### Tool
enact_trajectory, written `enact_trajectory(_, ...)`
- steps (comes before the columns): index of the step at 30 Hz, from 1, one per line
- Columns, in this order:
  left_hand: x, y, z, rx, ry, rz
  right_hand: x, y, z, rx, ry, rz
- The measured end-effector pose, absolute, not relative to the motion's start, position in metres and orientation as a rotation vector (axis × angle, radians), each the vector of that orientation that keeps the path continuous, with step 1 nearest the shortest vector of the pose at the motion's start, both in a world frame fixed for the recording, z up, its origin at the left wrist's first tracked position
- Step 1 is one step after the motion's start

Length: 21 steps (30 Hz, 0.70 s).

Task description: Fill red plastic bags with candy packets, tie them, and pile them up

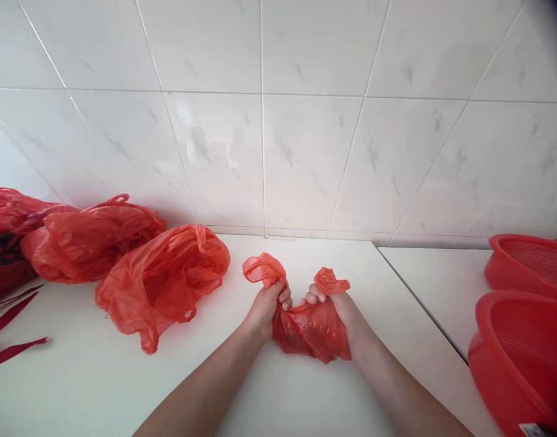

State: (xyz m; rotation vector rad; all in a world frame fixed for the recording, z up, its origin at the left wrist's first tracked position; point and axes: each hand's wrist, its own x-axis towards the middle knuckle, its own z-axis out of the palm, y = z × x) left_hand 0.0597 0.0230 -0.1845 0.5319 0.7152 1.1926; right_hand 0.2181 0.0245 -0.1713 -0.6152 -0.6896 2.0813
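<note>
A small red plastic bag point(312, 331) hangs between my two hands at the middle of the white table. My left hand point(268, 306) is closed around one gathered side of it, with a handle loop sticking up above the fist. On the other side my right hand point(335, 306) is also closed, and a shorter loop of the bag pokes out over the thumb. The bag's lower part looks bunched and full; what is inside is hidden by the red plastic.
To the left lie an open crumpled red bag point(164, 285), another red bag point(91, 243) behind it and dark red ribbons point(17, 352). Two red plastic baskets point(488, 340) stand at the right, past a seam in the white table point(242, 394). A tiled wall point(306, 152) rises behind.
</note>
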Motion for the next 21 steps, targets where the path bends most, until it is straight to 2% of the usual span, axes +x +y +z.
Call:
enact_trajectory(12,0.064,0.016,-0.188,0.759,0.854,1.075,0.201,0.009,-0.159,-0.696,-1.244,1.813)
enact_trajectory(16,0.068,0.012,-0.187,1.111,0.944,1.083,0.197,0.008,-0.166,-0.822,-1.178,1.821)
enact_trajectory(21,0.068,0.006,-0.178,1.145,0.868,1.078,0.201,0.018,-0.184,-0.891,-1.072,1.799)
